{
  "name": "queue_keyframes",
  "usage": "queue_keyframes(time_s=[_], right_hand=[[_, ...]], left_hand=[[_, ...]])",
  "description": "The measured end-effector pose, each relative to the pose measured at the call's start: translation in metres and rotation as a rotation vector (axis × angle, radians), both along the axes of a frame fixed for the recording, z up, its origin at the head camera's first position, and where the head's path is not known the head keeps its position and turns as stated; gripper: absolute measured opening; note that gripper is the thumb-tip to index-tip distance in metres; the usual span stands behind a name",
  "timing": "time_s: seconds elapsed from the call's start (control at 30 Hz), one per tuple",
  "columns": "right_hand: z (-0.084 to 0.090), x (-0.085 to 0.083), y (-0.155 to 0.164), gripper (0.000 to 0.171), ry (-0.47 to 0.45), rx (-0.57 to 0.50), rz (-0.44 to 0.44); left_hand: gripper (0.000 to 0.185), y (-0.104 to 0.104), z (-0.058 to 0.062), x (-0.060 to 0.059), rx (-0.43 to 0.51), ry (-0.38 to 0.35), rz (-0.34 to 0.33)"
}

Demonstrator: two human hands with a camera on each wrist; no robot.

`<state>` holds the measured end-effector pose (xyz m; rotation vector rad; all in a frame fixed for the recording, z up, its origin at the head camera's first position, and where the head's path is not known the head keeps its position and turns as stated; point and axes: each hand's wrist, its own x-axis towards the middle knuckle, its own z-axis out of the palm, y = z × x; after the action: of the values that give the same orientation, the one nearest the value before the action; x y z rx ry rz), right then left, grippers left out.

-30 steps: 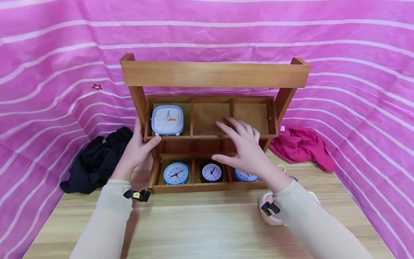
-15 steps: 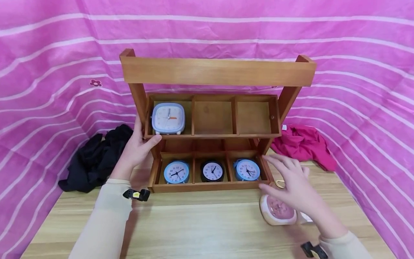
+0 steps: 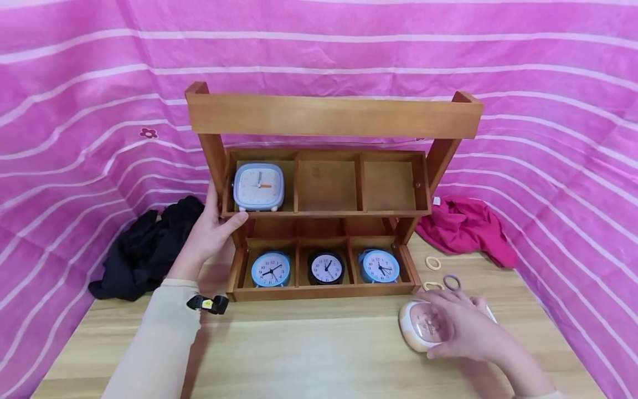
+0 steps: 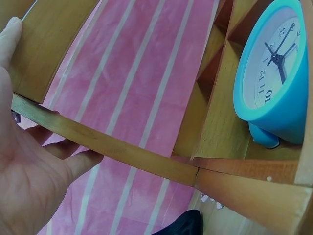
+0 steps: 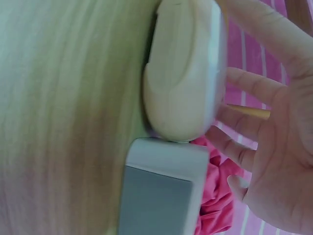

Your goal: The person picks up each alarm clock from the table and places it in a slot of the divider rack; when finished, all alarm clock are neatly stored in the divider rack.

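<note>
My left hand (image 3: 206, 233) grips the left side of a two-tier wooden shelf (image 3: 329, 116), thumb in front and fingers behind. A lilac alarm clock (image 3: 258, 187) stands in the upper left compartment. Below it, the lower tier holds a blue alarm clock (image 3: 271, 269), a black alarm clock (image 3: 326, 267) and another blue alarm clock (image 3: 380, 266). My right hand (image 3: 471, 327) is at a pink-faced alarm clock (image 3: 423, 326) on the table. In the right wrist view, its fingers (image 5: 254, 83) are spread and fairly straight beside the clock's cream casing (image 5: 181, 73).
Beside the pink-faced clock lies a white and grey object (image 5: 156, 191). Several rings, including a purple ring (image 3: 452, 282), lie right of the shelf. Black cloth (image 3: 144, 255) is at left, red cloth (image 3: 463, 227) at right. A pink striped curtain (image 3: 319, 55) surrounds the table (image 3: 299, 343).
My right hand has moved from the upper tier, right and down past the shelf's side, to the pink-faced clock. My left hand stays on the shelf.
</note>
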<state>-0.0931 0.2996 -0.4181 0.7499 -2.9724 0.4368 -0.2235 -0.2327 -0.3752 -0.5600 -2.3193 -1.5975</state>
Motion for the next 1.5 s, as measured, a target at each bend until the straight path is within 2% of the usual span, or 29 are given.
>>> queue_keyframes(time_s=[0.27, 0.53, 0.77, 0.9, 1.03, 1.13, 1.33, 1.5], right_hand=[[-0.012, -0.002, 0.006, 0.091, 0.003, -0.052, 0.029], [-0.015, -0.003, 0.007, 0.097, -0.029, -0.072, 0.025], [-0.019, -0.003, 0.008, 0.097, 0.035, -0.078, 0.040], [-0.014, -0.003, 0.008, 0.098, 0.065, -0.092, 0.043], [0.002, -0.007, 0.006, 0.099, 0.101, -0.123, 0.068], [0.022, -0.012, 0.002, 0.099, 0.131, -0.133, 0.096], [0.079, -0.035, -0.014, 0.097, 0.204, -0.138, 0.196], [0.124, -0.061, -0.041, 0.099, 0.270, -0.161, 0.239]], left_hand=[[0.104, 0.001, -0.004, 0.000, 0.025, -0.014, -0.011], [0.103, 0.001, -0.003, -0.001, 0.035, -0.019, -0.013], [0.103, 0.000, -0.004, -0.002, 0.045, -0.015, -0.020], [0.104, -0.001, -0.005, -0.002, 0.045, -0.021, -0.020], [0.103, 0.000, -0.005, -0.001, 0.042, -0.016, -0.016], [0.103, 0.000, -0.004, 0.000, 0.041, -0.014, -0.015], [0.103, 0.001, -0.003, 0.000, 0.036, -0.005, -0.011], [0.104, 0.001, -0.002, 0.001, 0.024, -0.002, -0.004]])
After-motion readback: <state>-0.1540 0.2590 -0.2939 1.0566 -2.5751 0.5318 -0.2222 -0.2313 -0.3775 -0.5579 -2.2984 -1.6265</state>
